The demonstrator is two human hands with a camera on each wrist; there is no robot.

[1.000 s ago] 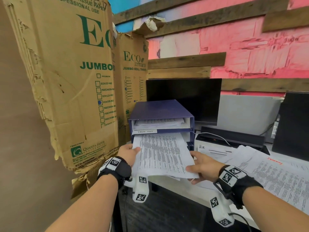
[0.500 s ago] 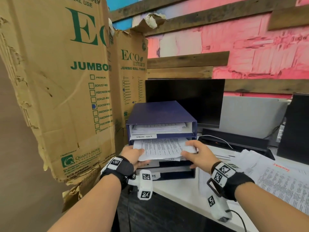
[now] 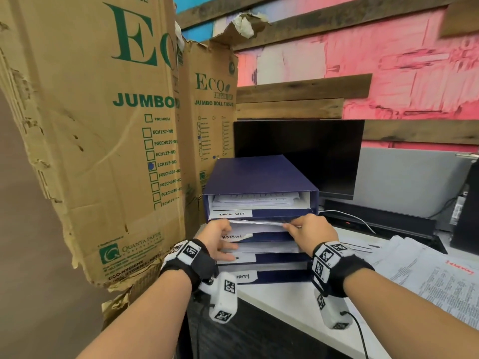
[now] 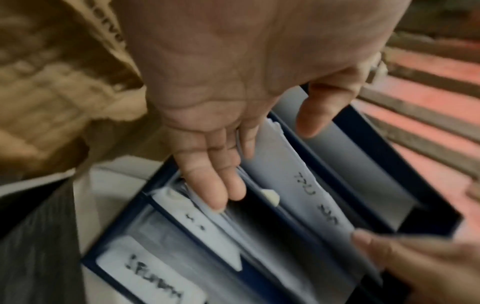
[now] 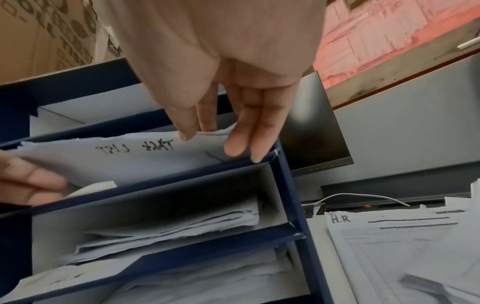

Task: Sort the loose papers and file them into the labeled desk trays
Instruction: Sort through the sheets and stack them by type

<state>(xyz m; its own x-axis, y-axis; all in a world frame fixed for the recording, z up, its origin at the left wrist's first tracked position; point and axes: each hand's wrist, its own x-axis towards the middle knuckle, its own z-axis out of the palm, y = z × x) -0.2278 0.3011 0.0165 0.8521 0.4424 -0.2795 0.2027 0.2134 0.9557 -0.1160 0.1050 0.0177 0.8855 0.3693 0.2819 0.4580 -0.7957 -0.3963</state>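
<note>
A blue stacked tray unit [image 3: 259, 174] stands on the desk, its lips labelled TASK LIST, ADMIN and, lower down, a partly hidden word. A sheaf of papers [image 3: 259, 225] lies in the slot between the TASK LIST and ADMIN labels, only its front edge showing. In the right wrist view its sheet [image 5: 116, 162] bears handwritten "TASK LIST". My left hand [image 3: 229, 238] rests with straight fingers on the sheaf's left front and the tray lips [image 4: 265, 166]. My right hand [image 3: 291, 226] pinches the sheaf's right front corner between thumb and forefinger [image 5: 197, 131].
Loose printed sheets [image 3: 427, 275] are spread on the desk to the right, one marked H.R [image 5: 389, 236]. A dark monitor [image 3: 298, 156] and a black bar [image 3: 375, 221] stand behind. Tall cardboard boxes [image 3: 90, 125] crowd the left. The desk's front edge [image 3: 280, 304] runs below the trays.
The sheaf, held mostly outside the slot a second ago, has slid into the slot. Both hands moved forward with it to the tray front.
</note>
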